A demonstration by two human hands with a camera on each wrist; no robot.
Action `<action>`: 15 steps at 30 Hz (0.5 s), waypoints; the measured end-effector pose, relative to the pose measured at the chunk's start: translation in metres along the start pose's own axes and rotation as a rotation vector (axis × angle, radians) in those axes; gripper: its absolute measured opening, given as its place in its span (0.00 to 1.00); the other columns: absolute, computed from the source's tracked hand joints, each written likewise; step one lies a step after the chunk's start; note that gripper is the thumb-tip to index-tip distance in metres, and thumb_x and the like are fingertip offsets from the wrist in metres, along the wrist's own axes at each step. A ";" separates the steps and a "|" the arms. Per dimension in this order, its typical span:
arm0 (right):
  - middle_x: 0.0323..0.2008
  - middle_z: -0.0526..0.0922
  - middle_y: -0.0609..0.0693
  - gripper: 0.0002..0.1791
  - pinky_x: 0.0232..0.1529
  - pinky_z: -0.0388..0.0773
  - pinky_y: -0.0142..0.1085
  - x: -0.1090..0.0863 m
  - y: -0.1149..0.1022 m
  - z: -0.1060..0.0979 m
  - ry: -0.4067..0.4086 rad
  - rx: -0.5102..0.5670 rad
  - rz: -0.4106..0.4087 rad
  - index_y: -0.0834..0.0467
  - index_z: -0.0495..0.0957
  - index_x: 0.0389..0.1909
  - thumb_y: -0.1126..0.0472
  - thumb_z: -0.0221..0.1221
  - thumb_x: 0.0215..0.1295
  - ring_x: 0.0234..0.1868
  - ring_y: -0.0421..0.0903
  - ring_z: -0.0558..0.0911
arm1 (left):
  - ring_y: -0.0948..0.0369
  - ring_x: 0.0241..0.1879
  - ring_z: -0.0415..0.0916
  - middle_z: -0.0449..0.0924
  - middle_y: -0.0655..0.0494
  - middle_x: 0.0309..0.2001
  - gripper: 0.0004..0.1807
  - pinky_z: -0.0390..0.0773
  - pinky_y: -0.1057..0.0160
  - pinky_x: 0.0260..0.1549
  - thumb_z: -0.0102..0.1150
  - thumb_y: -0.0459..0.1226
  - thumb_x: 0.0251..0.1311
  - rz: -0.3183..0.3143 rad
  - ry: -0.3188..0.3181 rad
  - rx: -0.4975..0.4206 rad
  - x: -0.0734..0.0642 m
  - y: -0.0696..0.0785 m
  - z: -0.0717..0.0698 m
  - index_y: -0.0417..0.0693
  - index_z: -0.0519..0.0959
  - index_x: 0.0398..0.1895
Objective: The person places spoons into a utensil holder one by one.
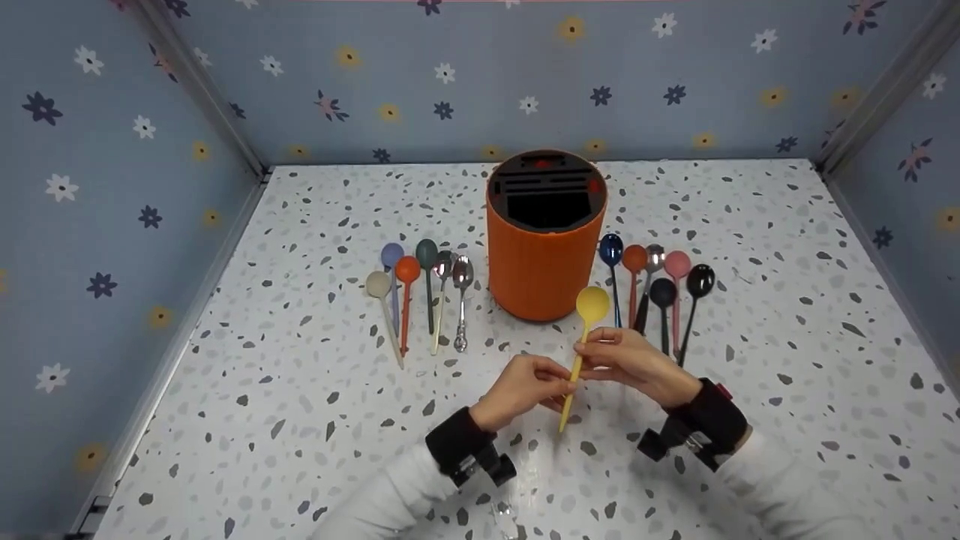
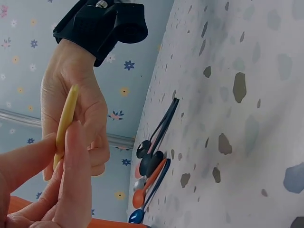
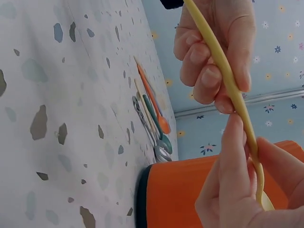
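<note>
A yellow spoon (image 1: 592,305) is held between both hands in front of the orange utensil holder (image 1: 541,270), bowl end up and leaning slightly right. My left hand (image 1: 523,386) pinches the lower handle between thumb and fingers. Higher up, just under the bowl, my right hand (image 1: 637,364) pinches the same handle. The left wrist view shows the handle's tip (image 2: 71,97) sticking out past the left fingers. In the right wrist view the yellow handle (image 3: 221,57) runs through both hands, with part of the bowl hidden behind the right hand.
The holder has a dark slotted top (image 1: 547,187). Left of it lie several spoons, among them an orange-red spoon (image 1: 407,268) and a green spoon (image 1: 427,253). Several more lie to its right, including a blue spoon (image 1: 611,250) and a pink spoon (image 1: 677,264). Flowered panels (image 1: 480,82) border the table.
</note>
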State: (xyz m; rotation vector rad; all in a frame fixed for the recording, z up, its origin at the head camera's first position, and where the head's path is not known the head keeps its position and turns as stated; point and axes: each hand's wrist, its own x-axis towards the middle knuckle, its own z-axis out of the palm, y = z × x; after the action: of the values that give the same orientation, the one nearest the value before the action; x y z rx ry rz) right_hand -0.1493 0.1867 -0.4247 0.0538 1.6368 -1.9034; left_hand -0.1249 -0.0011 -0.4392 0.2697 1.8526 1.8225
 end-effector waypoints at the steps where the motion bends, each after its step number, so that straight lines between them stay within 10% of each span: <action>1: 0.30 0.77 0.51 0.06 0.44 0.77 0.38 -0.001 -0.003 0.000 -0.006 -0.001 -0.004 0.62 0.73 0.33 0.62 0.57 0.59 0.34 0.45 0.80 | 0.62 0.22 0.77 0.78 0.35 0.32 0.10 0.81 0.60 0.27 0.58 0.28 0.52 0.001 -0.005 -0.004 0.000 0.004 -0.001 0.27 0.77 0.36; 15: 0.33 0.76 0.51 0.12 0.48 0.75 0.39 -0.013 -0.062 0.005 0.014 -0.075 -0.043 0.63 0.71 0.35 0.58 0.57 0.58 0.38 0.46 0.79 | 0.64 0.24 0.77 0.79 0.40 0.30 0.11 0.81 0.61 0.27 0.57 0.29 0.53 0.049 -0.047 0.013 0.002 0.061 -0.007 0.28 0.76 0.37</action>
State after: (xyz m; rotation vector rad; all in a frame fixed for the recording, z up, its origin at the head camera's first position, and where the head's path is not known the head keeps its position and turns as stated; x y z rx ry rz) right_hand -0.1664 0.1901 -0.3639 0.0015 1.7302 -1.8750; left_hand -0.1429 -0.0018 -0.3807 0.3628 1.8410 1.8223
